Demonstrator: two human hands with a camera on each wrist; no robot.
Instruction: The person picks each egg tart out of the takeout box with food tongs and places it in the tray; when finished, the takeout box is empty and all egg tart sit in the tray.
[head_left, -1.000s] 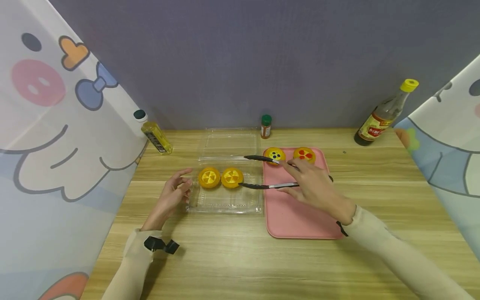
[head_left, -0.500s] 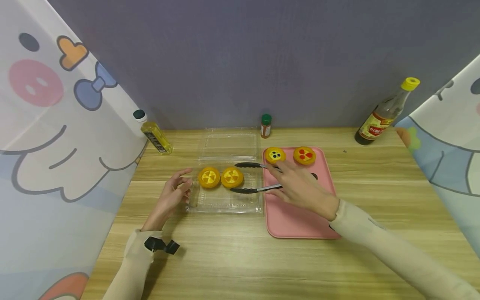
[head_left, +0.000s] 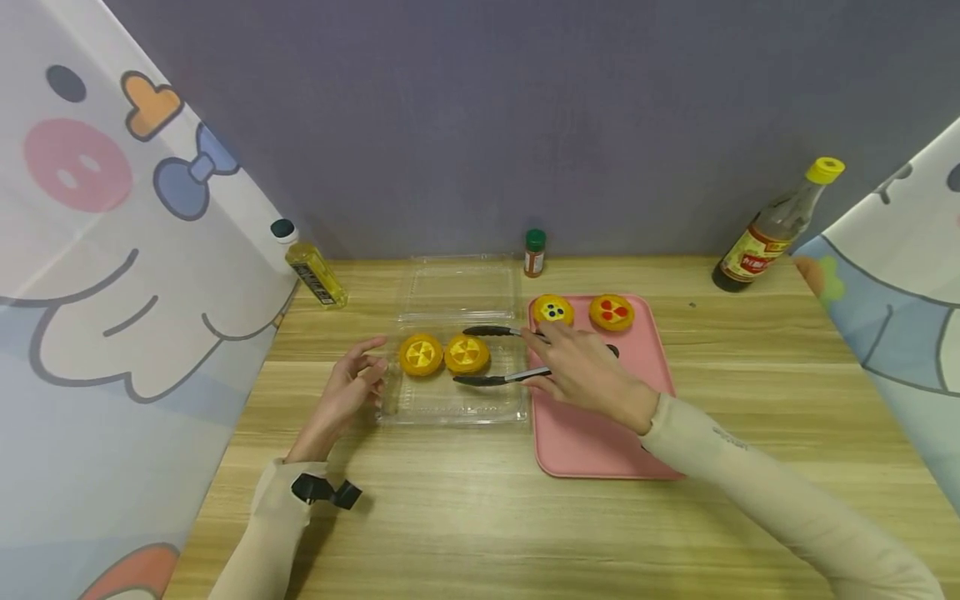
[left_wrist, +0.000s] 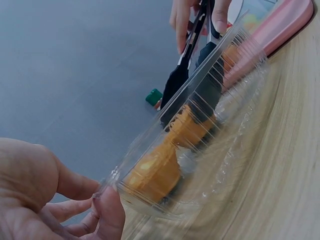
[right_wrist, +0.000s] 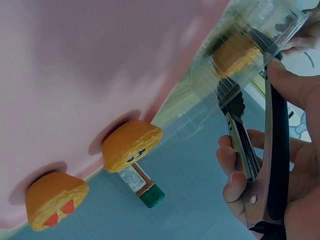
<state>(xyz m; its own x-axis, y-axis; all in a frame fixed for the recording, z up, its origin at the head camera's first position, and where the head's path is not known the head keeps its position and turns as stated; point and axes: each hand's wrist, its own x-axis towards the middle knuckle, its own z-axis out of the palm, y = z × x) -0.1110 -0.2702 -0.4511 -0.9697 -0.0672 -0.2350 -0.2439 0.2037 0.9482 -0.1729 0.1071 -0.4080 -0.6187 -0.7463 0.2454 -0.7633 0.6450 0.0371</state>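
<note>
Tongs [head_left: 495, 381] in right fingers [right_wrist: 226, 159], astride one tart [head_left: 467, 356], container edge [head_left: 453, 421] between left fingers [left_wrist: 110, 215]

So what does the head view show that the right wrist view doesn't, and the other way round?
Only the head view shows the yellow-capped bottle. Only the right wrist view shows the rivet on the tongs. Both show the clear container, the pink tray, the green-capped jar and the right hand holding the tongs.

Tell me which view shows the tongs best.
The right wrist view: the tongs appear large, nearly whole. In the head view, the right hand covers their middle; the left wrist view shows their black tips partly through the clear container.
</note>
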